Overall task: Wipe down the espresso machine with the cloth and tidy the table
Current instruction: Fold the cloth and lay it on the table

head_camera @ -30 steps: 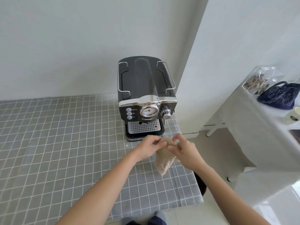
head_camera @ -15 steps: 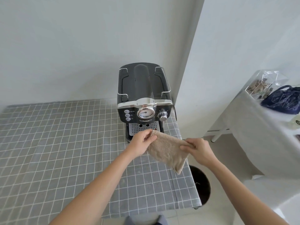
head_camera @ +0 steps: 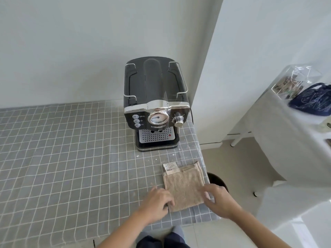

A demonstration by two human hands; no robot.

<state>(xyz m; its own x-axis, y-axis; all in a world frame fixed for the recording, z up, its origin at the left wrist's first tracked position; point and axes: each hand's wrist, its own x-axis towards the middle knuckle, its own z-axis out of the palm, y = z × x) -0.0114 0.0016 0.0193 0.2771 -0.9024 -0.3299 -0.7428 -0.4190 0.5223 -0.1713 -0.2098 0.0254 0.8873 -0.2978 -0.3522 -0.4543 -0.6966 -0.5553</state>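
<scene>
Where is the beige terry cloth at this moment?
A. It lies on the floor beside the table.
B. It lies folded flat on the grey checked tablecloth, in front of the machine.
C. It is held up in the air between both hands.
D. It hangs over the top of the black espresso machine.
B: the beige terry cloth lies folded flat on the grey checked tablecloth, in front of the black espresso machine, with the left hand and right hand at its near corners.

The desk [head_camera: 62, 158] under its grey checked cloth lies open across the whole left and middle, right up to the back wall. The black and chrome espresso machine [head_camera: 155, 104] blocks the far right corner, close against the white wall. Between its drip tray and the folded beige terry cloth [head_camera: 184, 187] a bare strip of desk stays passable. Off the right edge, a dark round bin [head_camera: 216, 179] stands on the floor.
</scene>
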